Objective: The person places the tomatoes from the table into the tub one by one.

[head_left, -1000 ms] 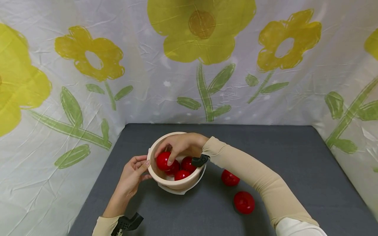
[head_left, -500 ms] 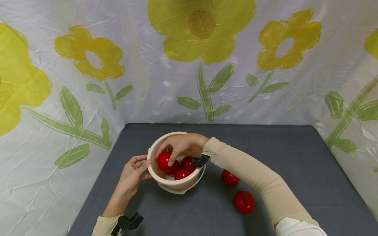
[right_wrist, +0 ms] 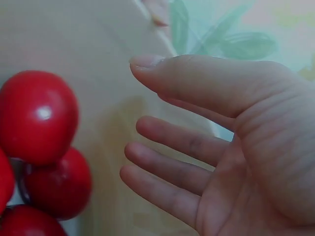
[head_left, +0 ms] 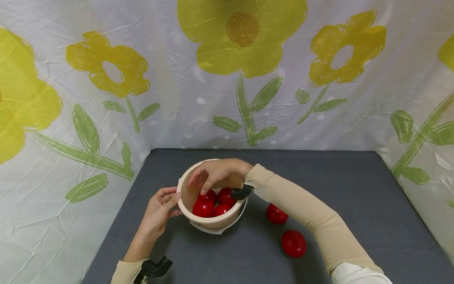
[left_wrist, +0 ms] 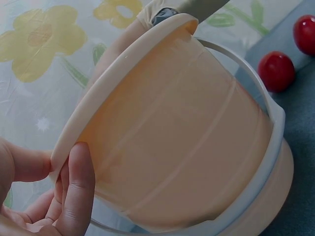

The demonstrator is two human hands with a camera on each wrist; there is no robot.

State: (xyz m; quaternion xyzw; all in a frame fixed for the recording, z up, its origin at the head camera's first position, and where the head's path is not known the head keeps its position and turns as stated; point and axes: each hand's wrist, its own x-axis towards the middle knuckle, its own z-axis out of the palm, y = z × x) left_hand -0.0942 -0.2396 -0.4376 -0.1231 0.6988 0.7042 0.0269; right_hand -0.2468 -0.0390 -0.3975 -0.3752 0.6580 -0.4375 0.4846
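A cream-coloured bucket (head_left: 191, 219) with a white handle (left_wrist: 275, 118) stands on the table, holding several glossy red apples (head_left: 203, 208). Thumb and fingers of my left hand (head_left: 159, 209) pinch its rim at the left side, thumb outermost in the left wrist view. Over the bucket's mouth, my right hand (head_left: 220, 173) reaches in from the right with its fingers relaxed and nothing between them. The right wrist view has those fingers (right_wrist: 172, 169) apart from the nearest apple (right_wrist: 39, 118), with the bucket's inner wall behind them.
Two more red apples lie on the dark grey table (head_left: 248, 256) right of the bucket: one (head_left: 276, 214) beside the right forearm, the other (head_left: 293, 243) closer to me. A flower-printed curtain (head_left: 198, 98) surrounds the table's back and sides.
My right hand has let go of an apple, which has dropped among the others in the bucket. The fingers have loosened and lifted slightly. My left hand stays on the rim.
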